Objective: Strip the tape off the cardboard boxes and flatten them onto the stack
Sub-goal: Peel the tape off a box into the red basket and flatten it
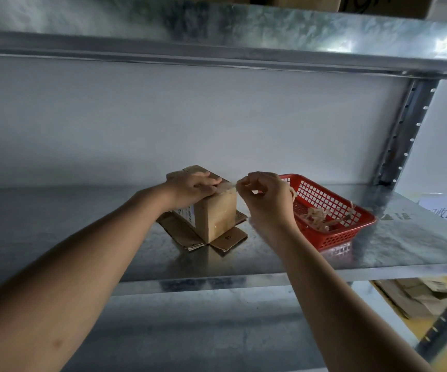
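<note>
A small brown cardboard box (221, 216) stands on the metal shelf (82, 226) with its bottom flaps splayed flat around it. My left hand (194, 187) presses down on the box's top with fingers laid flat. Just right of the box, my right hand (266, 197) pinches a strip of clear tape (227, 187) that stretches from the box's top edge to my fingertips. The rest of the box's top is hidden under my left hand.
A red plastic mesh basket (332, 208) holding crumpled tape strips sits on the shelf right of my right hand. A white paper label (444, 210) lies at the shelf's right edge. Flattened cardboard (415, 296) lies on a lower level at right. Another shelf hangs overhead.
</note>
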Motion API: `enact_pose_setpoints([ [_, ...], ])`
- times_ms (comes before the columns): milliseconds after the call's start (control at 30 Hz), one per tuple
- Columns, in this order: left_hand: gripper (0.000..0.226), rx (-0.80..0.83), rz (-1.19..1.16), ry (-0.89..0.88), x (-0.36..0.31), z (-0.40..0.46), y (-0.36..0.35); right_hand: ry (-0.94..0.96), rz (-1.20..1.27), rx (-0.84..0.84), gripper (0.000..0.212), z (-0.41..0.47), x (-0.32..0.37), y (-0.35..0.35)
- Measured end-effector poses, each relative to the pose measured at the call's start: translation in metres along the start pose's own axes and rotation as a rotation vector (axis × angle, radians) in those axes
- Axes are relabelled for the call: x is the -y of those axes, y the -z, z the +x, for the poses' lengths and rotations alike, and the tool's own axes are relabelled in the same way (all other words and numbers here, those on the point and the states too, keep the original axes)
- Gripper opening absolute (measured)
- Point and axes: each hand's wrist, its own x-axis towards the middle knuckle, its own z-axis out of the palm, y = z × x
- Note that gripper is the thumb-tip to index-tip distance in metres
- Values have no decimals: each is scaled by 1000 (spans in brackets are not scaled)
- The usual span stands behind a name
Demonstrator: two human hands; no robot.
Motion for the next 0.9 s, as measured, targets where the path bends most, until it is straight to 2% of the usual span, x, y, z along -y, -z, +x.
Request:
enact_pose_setpoints([
  [33, 48, 4, -21, 12, 0, -2, 0, -6, -12, 33, 5, 2, 0, -3],
  [167, 73, 7, -113, 19, -3, -7, -1, -30, -50, 137, 12, 11, 4, -8],
  [300, 46, 14, -171, 33, -7, -8, -2, -15, -145, 218, 16, 17, 3, -16],
  [633, 46, 59, -111, 38, -15, -15, 7, 194, -352, 198, 11, 31, -3, -27],
  [800, 50, 63, -76, 41, -19, -16, 8, 177, -578, 207, 10, 36, 1, -30],
  [900, 49, 68, -77, 36, -18, -17, 8, 160, -639, 225, 33, 32, 6, -29],
])
